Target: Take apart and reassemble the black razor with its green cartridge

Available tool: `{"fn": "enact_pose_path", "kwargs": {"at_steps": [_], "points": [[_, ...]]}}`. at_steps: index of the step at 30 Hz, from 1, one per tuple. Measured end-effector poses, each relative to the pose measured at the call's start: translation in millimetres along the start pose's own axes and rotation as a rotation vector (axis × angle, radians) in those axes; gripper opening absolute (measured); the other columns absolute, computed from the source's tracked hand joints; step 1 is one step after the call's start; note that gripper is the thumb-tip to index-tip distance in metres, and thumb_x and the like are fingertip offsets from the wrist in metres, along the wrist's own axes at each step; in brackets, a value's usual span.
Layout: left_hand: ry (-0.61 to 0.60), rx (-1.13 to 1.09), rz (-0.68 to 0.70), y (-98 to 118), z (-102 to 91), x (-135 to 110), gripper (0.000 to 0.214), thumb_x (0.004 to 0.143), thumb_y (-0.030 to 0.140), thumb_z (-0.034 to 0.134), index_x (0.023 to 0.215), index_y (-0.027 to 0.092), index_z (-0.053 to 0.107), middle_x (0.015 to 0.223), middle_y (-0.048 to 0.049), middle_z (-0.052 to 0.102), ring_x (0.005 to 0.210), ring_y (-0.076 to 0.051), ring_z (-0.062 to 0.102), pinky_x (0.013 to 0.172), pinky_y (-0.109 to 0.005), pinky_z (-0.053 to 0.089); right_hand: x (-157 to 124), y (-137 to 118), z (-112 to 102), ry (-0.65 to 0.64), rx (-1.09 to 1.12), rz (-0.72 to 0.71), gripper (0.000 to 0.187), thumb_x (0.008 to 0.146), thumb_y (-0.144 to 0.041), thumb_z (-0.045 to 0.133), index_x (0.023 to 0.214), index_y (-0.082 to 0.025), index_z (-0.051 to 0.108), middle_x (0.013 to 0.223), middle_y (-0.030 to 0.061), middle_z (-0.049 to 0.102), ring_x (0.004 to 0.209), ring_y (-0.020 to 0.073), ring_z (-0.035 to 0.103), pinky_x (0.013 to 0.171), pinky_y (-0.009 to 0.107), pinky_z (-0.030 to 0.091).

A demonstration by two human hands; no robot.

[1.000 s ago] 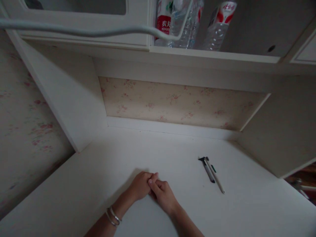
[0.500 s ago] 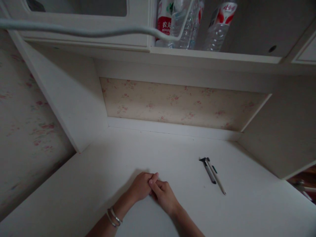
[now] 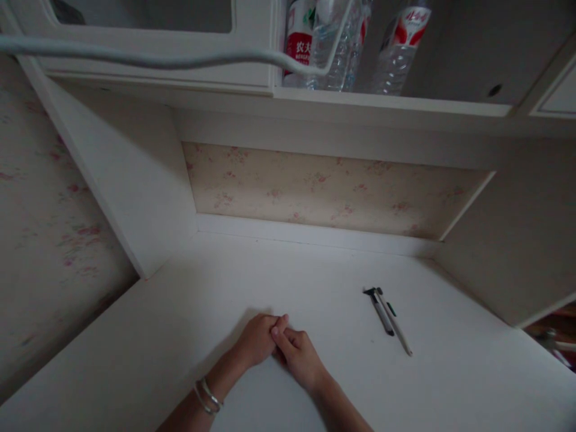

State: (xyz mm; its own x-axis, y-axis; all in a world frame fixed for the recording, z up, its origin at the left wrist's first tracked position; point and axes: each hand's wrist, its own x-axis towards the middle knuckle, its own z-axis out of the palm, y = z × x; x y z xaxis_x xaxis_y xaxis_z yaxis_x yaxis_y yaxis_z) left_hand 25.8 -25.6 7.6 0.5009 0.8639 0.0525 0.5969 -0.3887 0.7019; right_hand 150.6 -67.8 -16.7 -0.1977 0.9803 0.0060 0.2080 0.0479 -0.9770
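Note:
My left hand point(image 3: 257, 339) and my right hand point(image 3: 302, 357) are clasped together, resting on the white desk point(image 3: 243, 276). Both are closed, with the fingers folded over each other and the right thumb on top. No object shows between them. Two silver bangles point(image 3: 209, 397) circle my left wrist. To the right of the hands, apart from them, lie a slim white pen-like stick point(image 3: 398, 333) and a shorter grey-and-black tool point(image 3: 382, 315) with a black crosspiece at its far end. A small dark green piece shows beside the stick.
Above the desk, an open shelf point(image 3: 387, 104) holds several clear plastic bottles point(image 3: 398, 51) with red-and-white labels. A pale bar point(image 3: 180, 60) crosses in front of the cabinet. Side panels point(image 3: 130, 180) flank the desk, and flowered wallpaper point(image 3: 315, 186) shows at the back.

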Motion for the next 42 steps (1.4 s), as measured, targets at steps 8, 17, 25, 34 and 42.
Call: {"fn": "enact_pose_path", "kwargs": {"at_steps": [8, 17, 25, 34, 42], "points": [[-0.008, -0.013, -0.003, -0.6, -0.6, -0.4, 0.064, 0.094, 0.051, 0.02, 0.061, 0.015, 0.062, 0.057, -0.0031, 0.062, 0.055, -0.014, 0.054, 0.055, -0.025, 0.035, -1.5, -1.7, -0.2, 0.0, 0.001, 0.005, 0.056, 0.09, -0.062, 0.038, 0.058, -0.017, 0.046, 0.051, -0.0033, 0.04, 0.047, 0.0092, 0.032, 0.045, 0.023, 0.023], [0.008, -0.005, 0.003, -1.0, 0.5, -0.7, 0.062, 0.095, 0.05, 0.021, 0.061, 0.016, 0.061, 0.058, -0.0032, 0.063, 0.056, -0.014, 0.054, 0.056, -0.025, 0.036, -1.6, -4.3, -0.8, -0.005, -0.001, 0.0, 0.055, 0.091, -0.06, 0.038, 0.058, -0.017, 0.045, 0.051, -0.0033, 0.039, 0.047, 0.0093, 0.03, 0.044, 0.023, 0.022], [0.0, -0.004, 0.022, -0.7, 0.6, -0.8, 0.064, 0.095, 0.05, 0.019, 0.059, 0.017, 0.061, 0.056, -0.003, 0.062, 0.054, -0.014, 0.054, 0.055, -0.024, 0.035, -1.5, -3.1, -0.4, -0.005, -0.009, -0.006, 0.054, 0.092, -0.059, 0.037, 0.058, -0.017, 0.044, 0.051, -0.0036, 0.038, 0.047, 0.0092, 0.031, 0.044, 0.023, 0.022], [-0.002, -0.023, 0.009, 1.8, -0.6, -1.4, 0.064, 0.095, 0.05, 0.02, 0.059, 0.017, 0.061, 0.056, -0.0034, 0.063, 0.054, -0.014, 0.054, 0.056, -0.025, 0.035, -2.2, -7.2, -1.7, -0.004, -0.03, -0.015, 0.055, 0.092, -0.059, 0.037, 0.058, -0.017, 0.046, 0.051, -0.0034, 0.04, 0.047, 0.0091, 0.032, 0.045, 0.022, 0.024], [-0.001, 0.003, -0.012, 2.9, -0.8, -1.7, 0.067, 0.095, 0.051, 0.017, 0.061, 0.016, 0.062, 0.057, -0.004, 0.063, 0.055, -0.015, 0.054, 0.057, -0.025, 0.036, -2.7, -8.8, -1.4, 0.006, -0.045, 0.009, 0.059, 0.09, -0.064, 0.035, 0.057, -0.017, 0.047, 0.05, -0.0033, 0.04, 0.046, 0.0093, 0.033, 0.044, 0.023, 0.024]]}}
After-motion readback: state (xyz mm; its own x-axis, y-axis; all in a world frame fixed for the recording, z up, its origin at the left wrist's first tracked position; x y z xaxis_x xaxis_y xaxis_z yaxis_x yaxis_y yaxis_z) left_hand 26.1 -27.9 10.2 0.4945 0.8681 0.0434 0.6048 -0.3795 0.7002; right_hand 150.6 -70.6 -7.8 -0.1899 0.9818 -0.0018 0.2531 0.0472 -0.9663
